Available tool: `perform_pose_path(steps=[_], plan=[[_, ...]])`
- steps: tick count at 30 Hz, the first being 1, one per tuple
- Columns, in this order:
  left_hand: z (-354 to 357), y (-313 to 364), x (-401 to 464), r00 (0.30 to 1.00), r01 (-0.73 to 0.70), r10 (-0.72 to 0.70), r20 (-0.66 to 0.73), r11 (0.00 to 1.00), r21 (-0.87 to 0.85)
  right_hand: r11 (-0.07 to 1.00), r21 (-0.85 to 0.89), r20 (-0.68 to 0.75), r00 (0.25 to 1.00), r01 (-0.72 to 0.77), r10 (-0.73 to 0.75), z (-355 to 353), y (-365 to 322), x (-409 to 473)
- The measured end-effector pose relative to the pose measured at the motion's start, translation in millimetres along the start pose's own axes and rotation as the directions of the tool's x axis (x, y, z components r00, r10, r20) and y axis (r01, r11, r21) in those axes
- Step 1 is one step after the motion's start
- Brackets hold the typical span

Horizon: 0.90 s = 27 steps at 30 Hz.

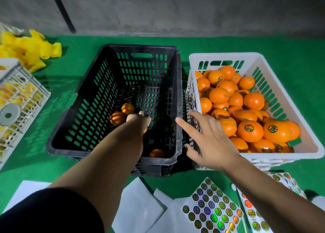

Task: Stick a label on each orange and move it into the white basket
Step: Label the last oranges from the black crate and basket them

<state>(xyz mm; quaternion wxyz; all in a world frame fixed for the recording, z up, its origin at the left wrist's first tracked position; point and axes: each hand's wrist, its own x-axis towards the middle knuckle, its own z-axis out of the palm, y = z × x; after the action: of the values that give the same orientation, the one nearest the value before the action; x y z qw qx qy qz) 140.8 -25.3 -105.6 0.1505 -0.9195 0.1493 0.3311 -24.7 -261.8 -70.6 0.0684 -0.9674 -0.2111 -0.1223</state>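
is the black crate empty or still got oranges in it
Nearly empty: three oranges show in the black crate, two by the left hand, one near its front wall.

Single head-worn wide-angle view, aimed forward and down, held close over black crate [112, 95], white basket [274, 92], green tabletop [290, 46]

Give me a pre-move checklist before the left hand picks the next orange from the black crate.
1. Oranges left in black crate: ok, at least three show, two oranges by the hand, one orange near the front wall.
2. Left hand over the fruit: ok, inside crate.
3. Left grip on an orange: cannot tell, fingers hidden.
4. Right hand free: ok, fingers spread, holding nothing.
5. Label sheet has stickers: ok.
6. Room in white basket: ok, though piled high.
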Motion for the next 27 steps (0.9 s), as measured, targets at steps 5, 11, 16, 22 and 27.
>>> perform_pose_path(steps=[5,11,16,22,27], plan=[[-38,7,-35,0.947,-0.16,0.035,-0.318,0.912,-0.376,1.0,0.003,-0.01,1.0,-0.007,0.007,0,-2,0],[-25,24,-116,0.563,-0.566,-0.258,-0.785,0.572,-0.593,1.0,-0.03,-0.006,1.0,-0.007,0.007,-1,-3,-1],[33,80,-177,0.414,-0.669,-0.174,-0.894,0.608,-0.428,1.0,-0.007,-0.007,1.0,0.017,-0.018,-6,-6,-6],[113,130,-186,0.154,-0.783,0.067,-0.986,0.617,-0.08,0.999,0.02,0.043,0.999,0.03,-0.031,-8,-17,-27],[197,137,-178,0.534,-0.787,0.188,-0.824,0.466,-0.404,0.952,0.235,-0.169,0.956,-0.197,0.24,22,-41,-103]])
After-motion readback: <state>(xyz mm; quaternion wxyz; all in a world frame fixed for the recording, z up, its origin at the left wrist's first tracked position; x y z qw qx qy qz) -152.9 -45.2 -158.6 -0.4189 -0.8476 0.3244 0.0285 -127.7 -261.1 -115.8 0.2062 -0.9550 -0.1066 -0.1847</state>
